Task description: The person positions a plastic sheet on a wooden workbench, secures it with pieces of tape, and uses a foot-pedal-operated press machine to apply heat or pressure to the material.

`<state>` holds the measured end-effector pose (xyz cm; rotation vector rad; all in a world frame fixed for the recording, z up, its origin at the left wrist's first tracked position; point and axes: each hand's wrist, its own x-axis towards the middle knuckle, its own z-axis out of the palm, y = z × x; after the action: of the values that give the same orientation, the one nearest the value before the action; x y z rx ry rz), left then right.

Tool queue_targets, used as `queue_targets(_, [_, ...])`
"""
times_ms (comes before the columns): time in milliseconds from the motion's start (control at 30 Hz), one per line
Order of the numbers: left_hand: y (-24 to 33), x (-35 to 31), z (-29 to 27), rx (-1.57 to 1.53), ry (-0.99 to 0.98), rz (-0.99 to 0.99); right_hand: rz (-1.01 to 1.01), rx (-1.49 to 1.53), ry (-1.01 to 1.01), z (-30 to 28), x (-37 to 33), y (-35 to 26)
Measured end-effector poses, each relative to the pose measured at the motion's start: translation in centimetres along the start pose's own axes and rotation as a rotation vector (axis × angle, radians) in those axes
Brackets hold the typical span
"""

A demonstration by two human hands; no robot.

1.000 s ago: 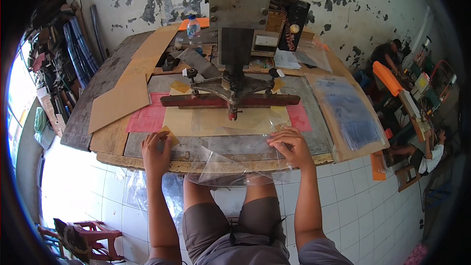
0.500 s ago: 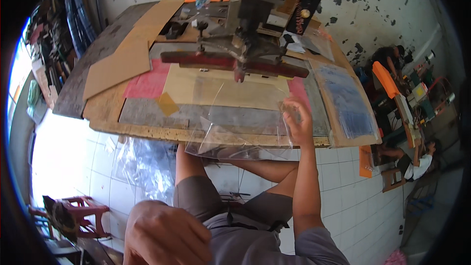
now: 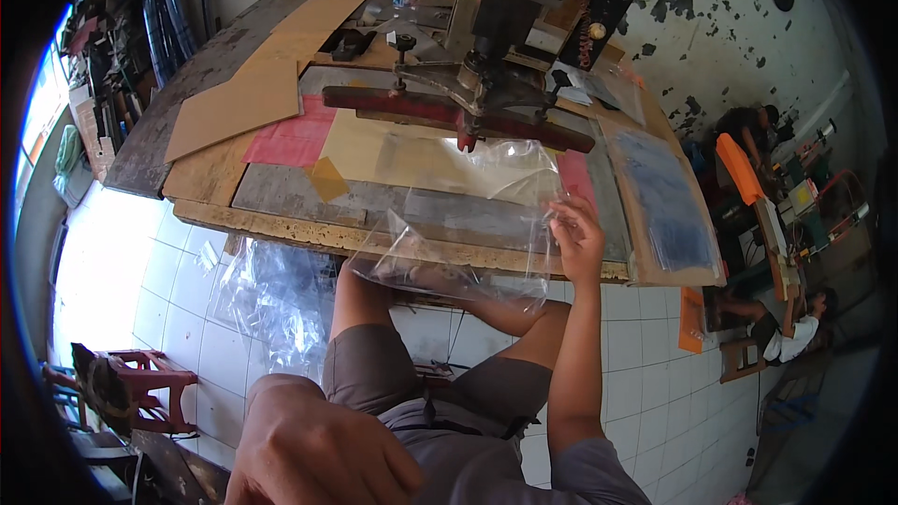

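Pinching the right edge of a clear plastic sheet (image 3: pixel 458 236) with the right grip (image 3: pixel 578 238), apparently closed on the film. Can follow it leftward from there, spread loosely across the front of the tabletop (image 3: pixel 262 224), partly over a pale yellow sheet (image 3: pixel 369 151) beyond the grip and partly drooping past the near edge. Can make out the left grip (image 3: pixel 323 444) well apart, low to the left and nearer the camera, with bent knuckles; cannot tell whether empty or holding something, because of hidden fingertips. Would call this a positioning step, judging by film neither flat nor squared up, and held at the right side only. Seems to call next for a light pinch on the right, some support at the loose side left of that grip, and care around the red-edged press bar (image 3: pixel 402 110), set farther away and leftward of the right grip
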<state>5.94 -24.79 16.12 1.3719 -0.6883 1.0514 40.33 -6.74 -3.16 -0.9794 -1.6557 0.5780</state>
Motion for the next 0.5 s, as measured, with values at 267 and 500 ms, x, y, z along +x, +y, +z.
queue_targets(267, [-1.9, 0.1, -0.3, -0.006, -0.02, 0.009, 0.019, 0.258, 0.05, -0.2, -1.4, -0.3])
queue_targets(500, [-2.7, 0.0, -1.4, -0.066, -0.028, 0.006, 0.022, 0.297, 0.052, -0.5, -1.3, -0.2])
